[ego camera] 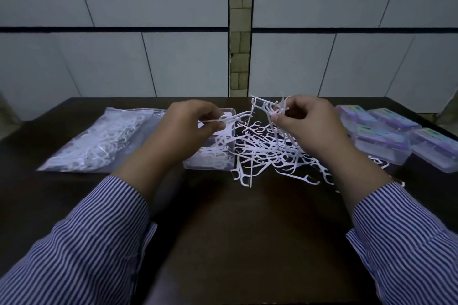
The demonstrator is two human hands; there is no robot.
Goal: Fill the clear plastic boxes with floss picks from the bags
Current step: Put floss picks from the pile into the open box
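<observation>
A loose heap of white floss picks (270,148) lies at the middle of the dark table (235,230). Left of the heap stands an open clear plastic box (210,158) with some picks inside. My left hand (188,129) hovers over that box and pinches a floss pick (233,117) between thumb and fingers. My right hand (307,126) is raised above the heap and grips a small bunch of floss picks (270,109) that stick up and hang down from its fingers. A clear bag full of floss picks (99,141) lies at the left.
Several closed clear boxes with purple labels (386,131) sit in a group at the right of the table. A tiled wall stands right behind the table's far edge. Striped sleeves cover both forearms.
</observation>
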